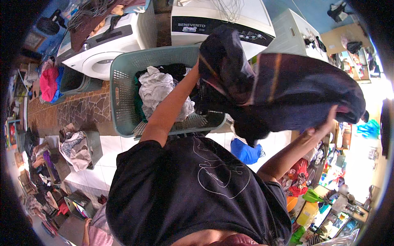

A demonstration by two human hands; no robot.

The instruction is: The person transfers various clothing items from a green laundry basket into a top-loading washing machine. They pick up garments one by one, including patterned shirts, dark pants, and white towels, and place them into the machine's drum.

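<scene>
A large dark garment with thin orange stripes is held up in the air, partly over the laundry basket. My right hand grips its lower right edge, thumb along the cloth. My left forearm reaches across the basket into the garment's left end, where folds hide the hand. Below that arm, the green-grey plastic laundry basket holds crumpled laundry. A light grey cloth lies on top, with black and green fabric around it. Part of the dark garment hangs over the basket's right side.
A front-loading washing machine stands at far left, beside another white appliance with a dark control panel. A blue bag lies on the floor. A smaller basket bears clothes at left. Another person's arm shows lower left.
</scene>
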